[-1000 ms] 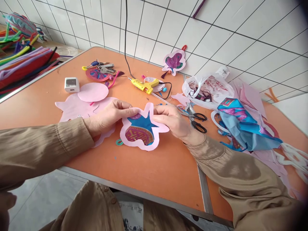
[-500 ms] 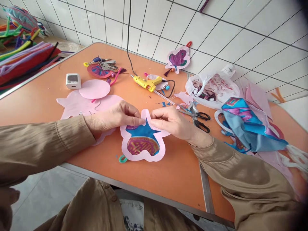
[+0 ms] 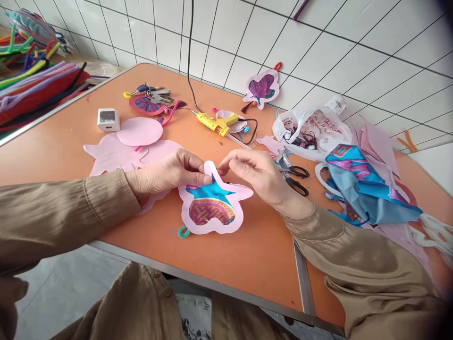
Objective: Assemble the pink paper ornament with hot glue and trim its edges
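A pink paper cutout [image 3: 212, 205] with a blue star-like patch and a magenta patterned patch lies on the orange table [image 3: 226, 264] in front of me. A teal loop [image 3: 182, 231] pokes out at its lower left edge. My left hand [image 3: 170, 171] pinches the cutout's upper left edge between thumb and fingers. My right hand [image 3: 258, 177] hovers just above the top point of the cutout, fingers curled in a loose pinch; whether it touches the paper I cannot tell.
Black-handled scissors [image 3: 293, 177] lie just right of my right hand. A yellow glue gun [image 3: 215, 123] with its cord sits behind. Pink paper shapes [image 3: 127, 148], a white cube [image 3: 108, 119], keys [image 3: 155, 97], a plastic bag [image 3: 311, 132], blue fabric scraps [image 3: 361, 184] and pipe cleaners [image 3: 31, 85] surround the area.
My right hand moved from the cutout's right edge to its top point and lifted slightly. The cutout shifted a little toward me; my left hand kept its pinch.
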`<state>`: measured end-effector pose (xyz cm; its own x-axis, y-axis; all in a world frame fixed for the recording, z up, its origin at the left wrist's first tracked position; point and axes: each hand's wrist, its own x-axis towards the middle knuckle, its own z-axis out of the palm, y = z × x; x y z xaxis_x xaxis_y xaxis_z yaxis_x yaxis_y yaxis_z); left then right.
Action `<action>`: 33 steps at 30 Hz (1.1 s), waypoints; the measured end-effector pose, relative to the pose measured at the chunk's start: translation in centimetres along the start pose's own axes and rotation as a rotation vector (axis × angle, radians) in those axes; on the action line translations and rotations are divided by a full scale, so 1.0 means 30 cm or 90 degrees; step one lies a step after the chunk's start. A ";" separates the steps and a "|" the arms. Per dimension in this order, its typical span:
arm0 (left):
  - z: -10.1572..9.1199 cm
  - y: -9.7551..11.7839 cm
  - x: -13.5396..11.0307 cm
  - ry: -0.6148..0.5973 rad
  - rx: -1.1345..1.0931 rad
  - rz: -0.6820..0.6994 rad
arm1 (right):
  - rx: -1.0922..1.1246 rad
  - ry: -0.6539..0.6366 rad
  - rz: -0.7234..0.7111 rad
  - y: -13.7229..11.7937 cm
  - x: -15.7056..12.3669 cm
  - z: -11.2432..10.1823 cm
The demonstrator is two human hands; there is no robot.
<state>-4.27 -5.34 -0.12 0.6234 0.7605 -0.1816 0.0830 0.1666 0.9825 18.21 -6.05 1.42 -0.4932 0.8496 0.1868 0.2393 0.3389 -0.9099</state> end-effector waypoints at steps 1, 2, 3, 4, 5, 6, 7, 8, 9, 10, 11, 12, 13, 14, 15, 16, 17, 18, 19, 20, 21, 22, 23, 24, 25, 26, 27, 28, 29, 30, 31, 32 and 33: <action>0.000 0.000 0.001 0.001 -0.010 0.000 | 0.016 0.015 -0.005 0.004 0.002 -0.004; 0.000 0.000 0.001 0.000 -0.022 0.001 | 0.029 0.025 -0.008 0.008 0.003 -0.007; 0.000 0.000 0.002 -0.002 -0.034 0.004 | 0.036 0.030 -0.007 0.011 0.003 -0.011; -0.001 0.000 0.002 -0.004 -0.047 0.008 | 0.037 0.033 -0.004 0.011 0.002 -0.013; -0.001 0.000 0.002 -0.004 -0.059 0.015 | 0.031 0.039 -0.001 0.010 0.001 -0.016; -0.001 -0.001 0.001 -0.003 -0.072 0.023 | 0.020 0.051 -0.003 0.006 -0.001 -0.018; -0.001 -0.002 0.001 0.000 -0.084 0.030 | 0.005 0.068 -0.010 -0.001 -0.004 -0.020; -0.001 -0.005 0.000 0.006 -0.097 0.034 | -0.012 0.091 -0.021 -0.010 -0.007 -0.022; 0.000 -0.007 -0.001 0.013 -0.112 0.038 | -0.031 0.115 -0.033 -0.022 -0.011 -0.024; 0.001 -0.011 -0.002 0.024 -0.127 0.038 | -0.052 0.139 -0.045 -0.036 -0.014 -0.026; 0.002 -0.014 -0.004 0.037 -0.141 0.036 | -0.078 0.157 -0.054 -0.050 -0.018 -0.028; 0.004 -0.018 -0.005 0.053 -0.154 0.033 | -0.107 0.166 -0.061 -0.063 -0.022 -0.030; 0.006 -0.020 -0.005 0.069 -0.164 0.031 | -0.140 0.169 -0.063 -0.075 -0.025 -0.031; 0.008 -0.023 -0.005 0.087 -0.173 0.030 | -0.175 0.167 -0.065 -0.085 -0.028 -0.031; 0.011 -0.024 -0.005 0.104 -0.180 0.031 | -0.210 0.162 -0.068 -0.091 -0.030 -0.031; 0.012 -0.024 -0.003 0.117 -0.188 0.034 | -0.242 0.157 -0.072 -0.094 -0.032 -0.030; 0.014 -0.023 -0.001 0.127 -0.196 0.039 | -0.270 0.154 -0.073 -0.094 -0.032 -0.029; 0.015 -0.021 0.001 0.133 -0.205 0.043 | -0.291 0.152 -0.071 -0.090 -0.032 -0.028; 0.017 -0.019 0.003 0.137 -0.212 0.046 | -0.304 0.151 -0.064 -0.084 -0.031 -0.027; 0.018 -0.017 0.006 0.139 -0.220 0.048 | -0.304 0.148 -0.053 -0.075 -0.029 -0.026; 0.020 -0.015 0.007 0.140 -0.226 0.051 | -0.292 0.143 -0.037 -0.065 -0.026 -0.026; 0.022 -0.013 0.009 0.141 -0.230 0.053 | -0.269 0.135 -0.020 -0.054 -0.023 -0.025; 0.024 -0.012 0.009 0.140 -0.233 0.055 | -0.236 0.125 -0.005 -0.042 -0.018 -0.024; 0.027 -0.011 0.010 0.136 -0.236 0.059 | -0.198 0.116 0.012 -0.032 -0.014 -0.023; 0.029 -0.011 0.010 0.126 -0.240 0.062 | -0.158 0.104 0.032 -0.022 -0.009 -0.022; 0.031 -0.011 0.010 0.111 -0.245 0.064 | -0.118 0.094 0.054 -0.014 -0.005 -0.022; 0.032 -0.012 0.010 0.094 -0.251 0.064 | -0.080 0.086 0.075 -0.008 0.000 -0.022; 0.033 -0.013 0.011 0.079 -0.259 0.061 | -0.047 0.082 0.093 -0.004 0.003 -0.022; 0.033 -0.015 0.012 0.068 -0.267 0.054 | -0.020 0.081 0.106 -0.002 0.006 -0.023; 0.032 -0.018 0.012 0.066 -0.275 0.045 | 0.000 0.084 0.111 -0.001 0.008 -0.024; 0.031 -0.021 0.013 0.069 -0.283 0.036 | 0.015 0.088 0.111 -0.001 0.009 -0.024; 0.029 -0.024 0.014 0.076 -0.288 0.026 | 0.028 0.091 0.111 -0.001 0.010 -0.025; 0.028 -0.027 0.015 0.080 -0.290 0.015 | 0.039 0.092 0.113 -0.001 0.010 -0.025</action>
<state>-3.41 -5.65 -0.97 0.5194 0.8331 -0.1900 -0.2970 0.3845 0.8740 18.68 -5.51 1.79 -0.3213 0.9444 0.0691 0.2587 0.1577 -0.9530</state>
